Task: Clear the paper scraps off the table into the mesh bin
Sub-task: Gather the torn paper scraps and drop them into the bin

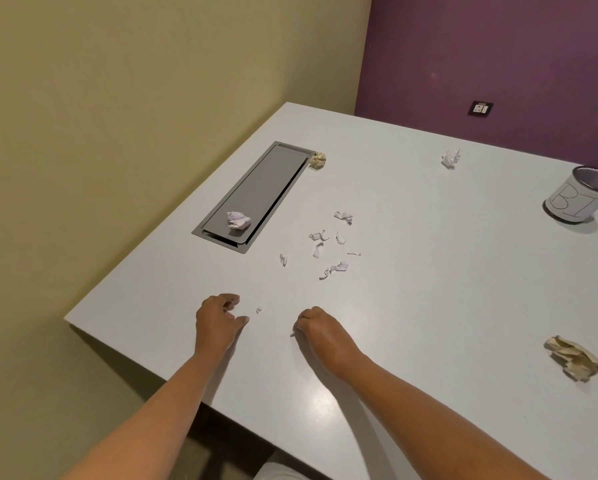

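— Worktop (429, 306), pale and glossy, seen from above. Leftmost on it?
— Left hand (218, 317), near the front edge, palm down. Fingers loosely bent, thumb stretched to the right. Slack, with nothing seen in it.
— Beyond it?
— Hatch (266, 181), grey, sunk flush into the surface and running away toward the back. White ball (238, 220) lying on its near end.
— Back by the hands?
— Fleck (258, 309) of paper just beside the left thumb, not touching it. Then right hand (316, 327), knuckles up, fingers curled under. White sliver (292, 334) showing at the fingertips. Pinched or merely touched, cannot tell.
— Farther on?
— Beige ball (318, 159), crumpled, touching the hatch's far corner. Scraps (340, 239), torn and white, strewn loosely mid-surface, right of the hatch and beyond the right hand. None touching either hand.
— And the right side?
— Wad (450, 157), white, alone toward the back. Socket (480, 108) on the purple wall (498, 46) behind. Brown wad (574, 358), larger, near the right border toward the front. Bin (574, 202) last, upright on the worktop at the far right, partly cut off by the border. Dark mesh rim, white paper wrap lettered "BI". Well apart from every piece of paper. Contents not to be made out.
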`<act>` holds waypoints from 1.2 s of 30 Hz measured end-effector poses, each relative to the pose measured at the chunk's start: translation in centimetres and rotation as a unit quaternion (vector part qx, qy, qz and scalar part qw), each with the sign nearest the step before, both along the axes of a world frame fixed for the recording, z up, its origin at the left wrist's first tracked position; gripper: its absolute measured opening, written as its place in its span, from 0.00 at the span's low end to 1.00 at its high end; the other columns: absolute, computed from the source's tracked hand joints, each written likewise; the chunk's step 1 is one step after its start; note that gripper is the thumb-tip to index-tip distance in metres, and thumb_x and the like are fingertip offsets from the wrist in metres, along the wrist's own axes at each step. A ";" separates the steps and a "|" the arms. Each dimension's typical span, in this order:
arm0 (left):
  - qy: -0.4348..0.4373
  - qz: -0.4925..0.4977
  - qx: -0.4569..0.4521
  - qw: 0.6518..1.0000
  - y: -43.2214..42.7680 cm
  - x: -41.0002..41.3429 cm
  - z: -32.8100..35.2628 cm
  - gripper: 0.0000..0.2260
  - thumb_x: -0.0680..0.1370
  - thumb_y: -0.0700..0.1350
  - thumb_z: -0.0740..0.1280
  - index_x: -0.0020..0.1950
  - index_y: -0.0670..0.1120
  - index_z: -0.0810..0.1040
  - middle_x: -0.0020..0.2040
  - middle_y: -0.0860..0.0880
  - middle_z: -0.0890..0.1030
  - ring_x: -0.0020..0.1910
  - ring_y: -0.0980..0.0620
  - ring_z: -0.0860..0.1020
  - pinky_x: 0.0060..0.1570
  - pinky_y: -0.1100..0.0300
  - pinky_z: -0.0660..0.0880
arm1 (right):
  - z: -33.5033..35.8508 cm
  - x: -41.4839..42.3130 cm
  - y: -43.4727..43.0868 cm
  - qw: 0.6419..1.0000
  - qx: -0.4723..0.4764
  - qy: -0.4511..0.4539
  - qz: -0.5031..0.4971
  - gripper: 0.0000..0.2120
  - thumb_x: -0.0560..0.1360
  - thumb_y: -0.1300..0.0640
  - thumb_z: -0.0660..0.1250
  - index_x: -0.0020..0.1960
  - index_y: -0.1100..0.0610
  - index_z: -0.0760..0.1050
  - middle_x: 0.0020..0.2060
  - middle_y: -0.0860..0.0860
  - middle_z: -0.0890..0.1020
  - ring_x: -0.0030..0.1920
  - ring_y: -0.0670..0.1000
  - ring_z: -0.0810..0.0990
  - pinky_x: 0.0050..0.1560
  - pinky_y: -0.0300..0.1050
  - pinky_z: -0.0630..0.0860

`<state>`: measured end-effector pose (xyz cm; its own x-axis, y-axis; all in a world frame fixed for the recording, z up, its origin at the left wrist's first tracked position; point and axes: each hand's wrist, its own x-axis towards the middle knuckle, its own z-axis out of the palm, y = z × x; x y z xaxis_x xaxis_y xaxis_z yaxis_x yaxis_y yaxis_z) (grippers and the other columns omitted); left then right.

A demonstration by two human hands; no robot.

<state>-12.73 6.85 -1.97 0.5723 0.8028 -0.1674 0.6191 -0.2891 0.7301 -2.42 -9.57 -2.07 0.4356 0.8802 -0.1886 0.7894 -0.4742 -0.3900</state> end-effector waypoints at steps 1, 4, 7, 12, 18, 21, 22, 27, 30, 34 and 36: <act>0.001 -0.001 -0.007 1.000 0.0 0.0 -0.1 0.16 0.67 0.33 0.74 0.54 0.38 0.79 0.48 0.41 0.78 0.41 0.49 0.73 0.50 0.59 0.71 | 0.1 0.1 -0.1 1.000 0.009 0.008 -0.013 0.12 0.78 0.66 0.56 0.57 0.65 0.76 0.55 0.57 0.78 0.60 0.54 0.72 0.58 0.48 0.71; -0.003 -0.025 -0.012 1.000 -0.4 0.2 -0.3 0.12 0.68 0.35 0.75 0.50 0.38 0.82 0.47 0.41 0.81 0.41 0.50 0.75 0.48 0.61 0.71 | 0.3 0.4 -0.4 0.996 0.044 0.037 -0.064 0.12 0.76 0.69 0.57 0.54 0.64 0.77 0.52 0.58 0.79 0.56 0.55 0.74 0.55 0.46 0.72; -0.011 -0.044 0.002 0.999 -1.3 0.9 -0.5 0.05 0.69 0.36 0.73 0.44 0.39 0.84 0.46 0.42 0.84 0.42 0.49 0.79 0.45 0.61 0.72 | 0.2 0.9 -0.8 0.989 0.078 0.055 -0.115 0.11 0.75 0.68 0.57 0.49 0.65 0.78 0.47 0.59 0.81 0.50 0.56 0.78 0.51 0.46 0.73; 0.018 -0.074 0.038 0.996 -3.2 2.4 -0.6 0.03 0.72 0.38 0.71 0.41 0.42 0.84 0.44 0.45 0.86 0.37 0.52 0.78 0.41 0.63 0.71 | 0.0 1.7 -1.5 0.977 0.101 0.076 -0.170 0.11 0.72 0.71 0.58 0.45 0.65 0.79 0.43 0.59 0.83 0.45 0.56 0.79 0.45 0.44 0.73; 0.041 -0.170 0.038 0.984 -5.6 3.6 -0.6 0.05 0.73 0.40 0.69 0.45 0.48 0.84 0.45 0.51 0.83 0.38 0.56 0.74 0.41 0.63 0.71 | -0.1 2.0 -3.0 0.968 0.123 0.082 -0.204 0.08 0.73 0.67 0.65 0.52 0.63 0.78 0.44 0.58 0.84 0.45 0.54 0.81 0.41 0.35 0.66; 0.040 -0.137 0.039 0.989 -5.3 3.3 -0.7 0.06 0.73 0.39 0.68 0.45 0.46 0.84 0.45 0.49 0.84 0.39 0.54 0.75 0.42 0.62 0.72 | -0.3 2.0 -2.9 0.967 0.124 0.090 -0.202 0.09 0.74 0.66 0.66 0.54 0.62 0.78 0.46 0.57 0.84 0.46 0.54 0.81 0.42 0.34 0.65; 0.041 -0.120 0.043 0.991 -5.0 3.0 -0.8 0.06 0.74 0.39 0.67 0.45 0.46 0.83 0.45 0.48 0.84 0.39 0.53 0.76 0.42 0.62 0.72 | -0.3 1.9 -2.7 0.969 0.120 0.093 -0.194 0.09 0.74 0.65 0.66 0.54 0.62 0.78 0.46 0.58 0.83 0.47 0.54 0.80 0.43 0.35 0.66; 0.032 -0.072 0.059 0.995 -3.8 1.8 -0.9 0.08 0.75 0.37 0.64 0.45 0.45 0.82 0.48 0.46 0.83 0.45 0.48 0.79 0.46 0.56 0.76 | 0.4 1.1 -1.4 0.987 0.071 0.075 -0.119 0.07 0.74 0.68 0.60 0.49 0.66 0.76 0.43 0.62 0.77 0.45 0.60 0.75 0.41 0.46 0.67; 0.027 -0.065 0.062 0.996 -3.6 1.9 -0.9 0.08 0.75 0.37 0.64 0.45 0.45 0.82 0.48 0.46 0.83 0.45 0.48 0.79 0.45 0.56 0.75 | 1.0 0.9 -0.3 0.996 0.033 0.050 -0.063 0.06 0.73 0.69 0.57 0.38 0.63 0.69 0.38 0.57 0.66 0.38 0.54 0.65 0.37 0.42 0.57; 0.031 -0.059 0.061 0.996 -3.5 2.2 -1.0 0.07 0.75 0.38 0.64 0.45 0.45 0.82 0.46 0.46 0.83 0.44 0.49 0.79 0.42 0.59 0.74 | 0.7 1.1 0.4 0.999 -0.017 0.021 -0.028 0.08 0.75 0.69 0.57 0.42 0.66 0.74 0.38 0.55 0.67 0.42 0.53 0.68 0.40 0.44 0.62; 0.033 -0.059 0.063 0.996 -3.5 2.5 -1.0 0.07 0.75 0.39 0.64 0.45 0.46 0.82 0.46 0.47 0.83 0.44 0.49 0.79 0.43 0.58 0.74 | 0.4 1.4 0.1 0.999 -0.031 0.011 -0.029 0.11 0.75 0.70 0.56 0.50 0.69 0.76 0.46 0.60 0.75 0.48 0.57 0.75 0.47 0.49 0.71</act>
<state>-10.28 3.35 -3.00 0.6549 0.7477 -0.1098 0.6213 -0.4500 0.6415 -1.03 -9.45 -1.63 0.4799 0.8405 -0.2516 0.7516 -0.5418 -0.3763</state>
